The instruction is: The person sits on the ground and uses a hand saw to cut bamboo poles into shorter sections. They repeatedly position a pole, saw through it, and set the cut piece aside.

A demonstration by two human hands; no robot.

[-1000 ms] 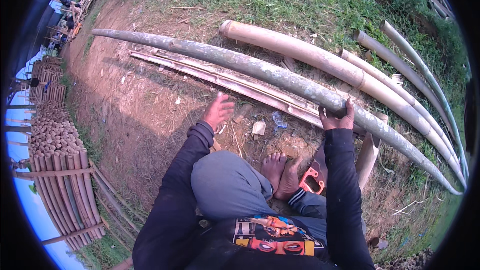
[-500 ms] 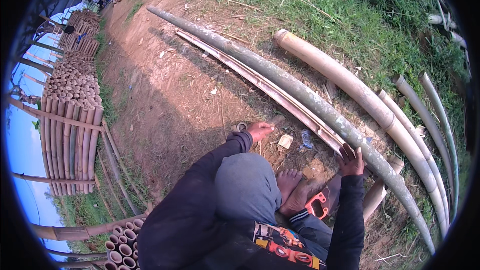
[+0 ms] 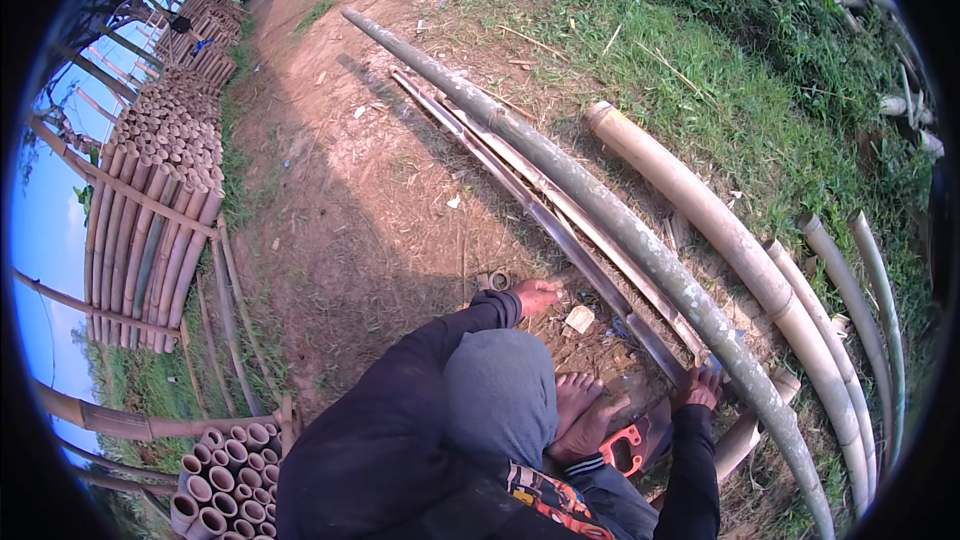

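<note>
My right hand (image 3: 698, 389) is closed round the near end of a dark brown split bamboo strip (image 3: 560, 230), which runs away from me to the upper left. Beside it lies a paler split bamboo length (image 3: 620, 278), its near end close to my right fingers. A long grey-green bamboo pole (image 3: 610, 208) rests just beyond both. My left hand (image 3: 538, 297) is low over the dirt, apart from the strips, with its fingers curled; what they hold, if anything, is too small to make out. An orange-handled saw (image 3: 624, 451) lies by my bare foot (image 3: 577, 395), below my right hand.
A thick pale bamboo pole (image 3: 700, 215) and several thinner poles lie to the right. A bamboo offcut (image 3: 745, 437) sits under the grey-green pole. A pale chip (image 3: 579, 319) and a bamboo ring (image 3: 498, 280) are near my left hand. Stacked cut bamboo (image 3: 160, 200) stands at left.
My right hand has gone from spread fingers to a grip on the strip's end. The dark strip now lies apart from the paler length, nearer me. The whole view has shifted slightly.
</note>
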